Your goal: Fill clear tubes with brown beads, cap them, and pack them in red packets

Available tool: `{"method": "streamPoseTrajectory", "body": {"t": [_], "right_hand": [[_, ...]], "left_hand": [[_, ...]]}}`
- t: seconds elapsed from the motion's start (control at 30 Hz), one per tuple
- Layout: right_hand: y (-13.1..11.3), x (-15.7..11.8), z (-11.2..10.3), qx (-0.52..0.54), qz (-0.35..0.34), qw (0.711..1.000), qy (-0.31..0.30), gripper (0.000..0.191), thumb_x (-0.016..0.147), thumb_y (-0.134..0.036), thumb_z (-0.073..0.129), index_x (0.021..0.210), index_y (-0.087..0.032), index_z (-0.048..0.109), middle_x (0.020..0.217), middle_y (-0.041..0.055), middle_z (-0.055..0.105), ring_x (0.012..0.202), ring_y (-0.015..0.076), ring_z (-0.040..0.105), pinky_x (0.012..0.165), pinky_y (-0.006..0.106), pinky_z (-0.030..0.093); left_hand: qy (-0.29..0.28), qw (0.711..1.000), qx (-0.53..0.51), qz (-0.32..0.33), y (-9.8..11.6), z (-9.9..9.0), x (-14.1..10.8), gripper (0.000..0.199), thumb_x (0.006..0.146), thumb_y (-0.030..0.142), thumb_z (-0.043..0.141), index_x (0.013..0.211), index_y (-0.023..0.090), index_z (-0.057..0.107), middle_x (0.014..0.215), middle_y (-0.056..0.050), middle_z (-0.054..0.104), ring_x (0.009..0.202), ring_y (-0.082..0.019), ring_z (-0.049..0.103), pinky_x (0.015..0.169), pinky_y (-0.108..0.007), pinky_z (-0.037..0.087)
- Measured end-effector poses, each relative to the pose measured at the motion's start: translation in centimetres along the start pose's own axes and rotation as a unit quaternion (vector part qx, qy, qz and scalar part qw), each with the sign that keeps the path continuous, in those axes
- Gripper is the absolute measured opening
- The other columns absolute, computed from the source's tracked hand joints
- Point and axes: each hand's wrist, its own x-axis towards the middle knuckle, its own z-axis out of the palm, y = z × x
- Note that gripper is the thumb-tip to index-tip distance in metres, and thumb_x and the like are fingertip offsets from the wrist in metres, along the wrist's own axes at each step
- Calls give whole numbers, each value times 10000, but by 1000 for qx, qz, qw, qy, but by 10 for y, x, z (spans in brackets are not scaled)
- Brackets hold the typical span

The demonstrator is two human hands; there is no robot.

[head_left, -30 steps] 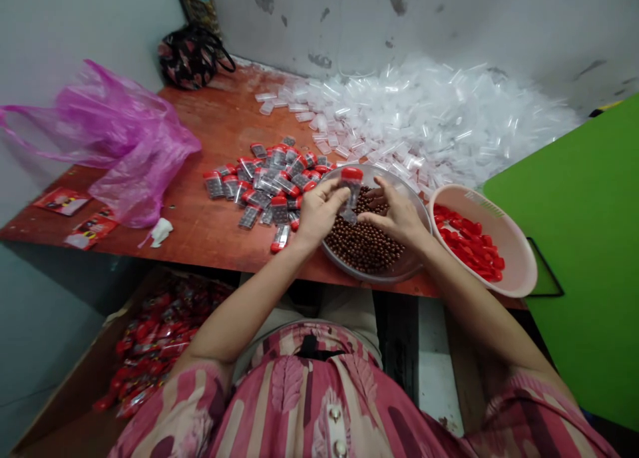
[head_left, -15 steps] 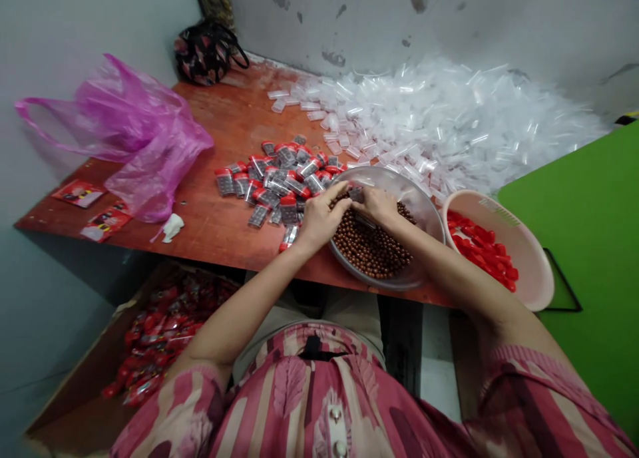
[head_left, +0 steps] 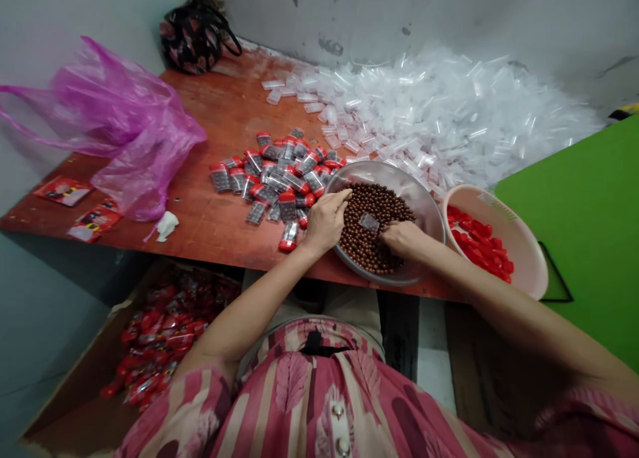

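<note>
A round see-through bowl point(head_left: 435, 226) holds a mass of small shiny brown balls point(head_left: 367, 255). My right hand point(head_left: 403, 238) is inside it, fingers closed and low among the balls. A small clear plastic box point(head_left: 369, 222) lies tilted at those fingertips, seemingly pinched at its near end; the exact grip is hidden. At the bowl's left rim is my left hand point(head_left: 325, 220), closed over the edge with its fingertips just inside. Left of the bowl is a pile of filled clear boxes with red caps point(head_left: 287, 168).
Empty clear boxes point(head_left: 449, 112) are heaped along the wall. A pink basket point(head_left: 532, 271) with red caps point(head_left: 482, 241) stands right of the bowl, beside a green panel point(head_left: 579, 198). Leftward are a purple bag point(head_left: 134, 125) and red cards point(head_left: 94, 220). Below, a carton point(head_left: 64, 398) contains red packets.
My hands have separated. The right moved down into the balls, with the clear box now at its fingertips; the left stays at the bowl's left rim. The view shifted slightly.
</note>
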Motion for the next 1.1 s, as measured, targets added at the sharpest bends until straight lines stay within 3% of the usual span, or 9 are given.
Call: {"method": "streamPoseTrajectory", "body": {"t": [0.13,0.2,0.4,0.5,0.63,0.83,0.93,1.0,1.1], "right_hand": [[-30,21,-3,152,-60,986,22,193,723,-45,512,804,-138,660,816,104,709,781,207,658,696,288,466],[-31,24,-3,300,-58,951,45,124,729,-87,536,788,-146,627,807,68,693,780,194,640,722,300,477],[-10,10,1,690,-19,716,104,277,684,-297,706,908,-171,602,905,27,684,864,180,639,819,359,507],[-5,-1,-4,720,4,677,155,296,659,-324,756,867,-175,608,869,14,677,826,172,633,819,363,509],[-4,-8,-10,742,19,633,220,356,630,-393,789,839,-183,590,824,7,675,766,174,635,783,364,525],[2,-16,-6,684,-2,676,274,472,654,-425,784,1024,-199,596,931,37,680,832,188,661,778,360,546],[11,-24,-8,569,-27,751,335,542,768,-407,703,1250,-236,526,1166,89,639,1011,216,642,862,391,531],[17,-29,-11,462,-61,810,357,427,849,-364,623,1250,-235,551,1229,100,617,1091,218,610,921,396,502],[22,-32,-15,352,-106,851,376,283,898,-317,557,1151,-205,613,1131,96,662,1044,204,624,908,368,498]], "left_hand": [[-5,1000,11,3,-2,-1,-1,302,895,125,489,1117,189,683,1056,-72,729,992,-169,656,923,-312,493],[-11,1000,21,4,-4,-1,-2,301,903,135,480,1116,200,682,1056,-70,729,991,-173,654,945,-337,484],[2,992,119,36,2,-5,-1,323,899,129,473,1149,215,659,1121,-48,712,1176,-214,573,1172,-533,170],[-26,996,71,55,17,-6,0,367,883,141,485,1218,198,622,1212,-64,675,1223,-209,548,1140,-438,304],[-137,989,-59,-13,36,0,1,451,813,218,614,1262,173,595,1211,-88,676,1065,-207,654,969,-325,488],[-155,982,-100,-42,39,11,3,280,817,156,587,1072,176,701,1094,-53,728,1029,-203,667,961,-324,482],[-169,980,-103,-32,35,12,3,286,823,167,593,1082,195,709,1143,-50,711,1090,-213,647,1007,-338,456],[-186,976,-113,-24,33,12,3,296,823,163,593,1092,207,710,1158,-45,705,1103,-217,644,1018,-348,450],[-207,970,-127,-23,31,13,4,305,821,145,590,1096,200,710,1174,-53,697,1108,-215,642,1024,-353,447]]}}
